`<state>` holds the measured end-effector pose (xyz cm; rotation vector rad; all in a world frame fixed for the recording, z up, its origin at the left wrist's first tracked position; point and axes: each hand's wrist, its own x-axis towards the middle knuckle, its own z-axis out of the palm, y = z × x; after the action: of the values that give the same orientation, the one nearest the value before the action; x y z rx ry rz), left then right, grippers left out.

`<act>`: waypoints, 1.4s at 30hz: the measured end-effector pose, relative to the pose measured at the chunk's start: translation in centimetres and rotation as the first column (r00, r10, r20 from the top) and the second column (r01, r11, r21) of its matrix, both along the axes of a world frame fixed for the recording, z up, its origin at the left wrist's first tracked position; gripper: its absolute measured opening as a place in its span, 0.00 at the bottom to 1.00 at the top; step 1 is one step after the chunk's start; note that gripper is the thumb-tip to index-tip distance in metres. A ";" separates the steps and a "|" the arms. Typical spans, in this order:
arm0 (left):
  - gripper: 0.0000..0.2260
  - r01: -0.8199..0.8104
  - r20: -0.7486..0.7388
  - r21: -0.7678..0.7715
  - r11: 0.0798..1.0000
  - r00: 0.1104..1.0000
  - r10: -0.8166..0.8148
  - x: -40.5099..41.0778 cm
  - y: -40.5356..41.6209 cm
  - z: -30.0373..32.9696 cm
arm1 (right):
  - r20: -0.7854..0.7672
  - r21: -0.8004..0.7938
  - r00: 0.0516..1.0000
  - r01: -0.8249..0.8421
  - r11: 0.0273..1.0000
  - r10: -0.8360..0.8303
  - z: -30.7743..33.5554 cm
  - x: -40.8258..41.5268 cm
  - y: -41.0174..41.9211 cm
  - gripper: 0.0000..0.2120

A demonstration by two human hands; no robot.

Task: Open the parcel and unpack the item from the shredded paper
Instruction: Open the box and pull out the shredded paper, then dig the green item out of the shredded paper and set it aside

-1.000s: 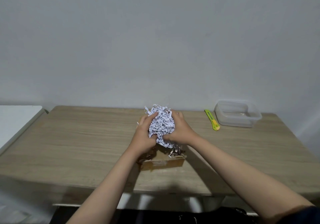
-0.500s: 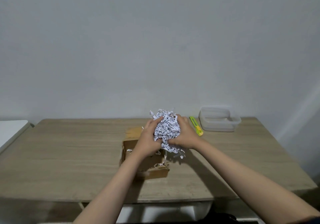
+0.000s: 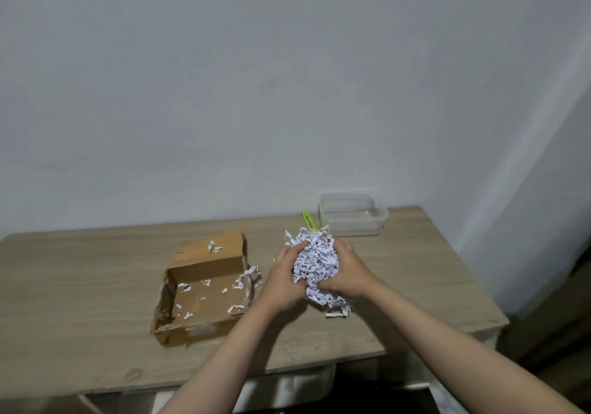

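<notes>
The left hand [image 3: 283, 281] and the right hand [image 3: 347, 274] are cupping a wad of white shredded paper [image 3: 315, 265] between them, fingers curled round it from both sides, and are holding it above the wooden table [image 3: 80, 285] just right of the opened cardboard box [image 3: 200, 289], presumably to keep the bundle together clear of the box. The box is lying open, holding only a few stray shreds, so the item is probably sitting buried inside the wad, though none of it is showing. A yellow-green utility knife [image 3: 308, 220] and a clear plastic container [image 3: 351, 214] are lying beyond the hands, probably set back out of the way.
</notes>
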<state>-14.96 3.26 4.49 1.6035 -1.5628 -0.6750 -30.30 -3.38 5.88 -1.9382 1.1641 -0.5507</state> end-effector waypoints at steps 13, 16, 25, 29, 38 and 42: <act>0.34 0.012 -0.055 0.115 0.993 0.998 -0.006 -6.9 -2.4 -4.9 | -0.098 0.131 0.995 -0.018 0.991 0.031 -4.3 -7.2 -3.0 0.39; 0.34 0.011 -0.042 0.128 0.992 0.999 -0.005 -7.0 -2.6 -5.6 | -0.088 0.169 0.995 -0.022 0.985 0.037 -4.8 -7.6 -3.6 0.41; 0.42 0.006 0.058 0.128 0.992 0.998 -0.014 -5.3 -1.7 -5.0 | -0.019 0.192 0.994 -0.106 0.976 0.111 -3.7 -10.0 -5.0 0.60; 0.31 -0.073 0.113 -0.025 0.997 0.991 0.075 -5.9 -1.0 -4.4 | 0.059 0.014 0.996 0.068 0.998 -0.069 -2.4 -10.6 -3.8 0.38; 0.22 -0.084 0.399 0.057 0.995 0.915 0.054 -7.5 -1.1 -5.3 | -0.188 -0.224 0.981 -0.083 0.971 0.041 -4.9 -9.6 -1.3 0.12; 0.20 -0.179 0.464 0.119 0.977 0.880 0.105 -6.2 -0.6 -5.6 | -0.191 -0.199 0.982 -0.027 0.980 -0.011 -5.5 -10.8 -2.1 0.12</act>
<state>-21.16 2.64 -1.12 2.0878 -1.7262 -0.3599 -41.05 -5.47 0.41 -2.2077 1.2595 -0.5024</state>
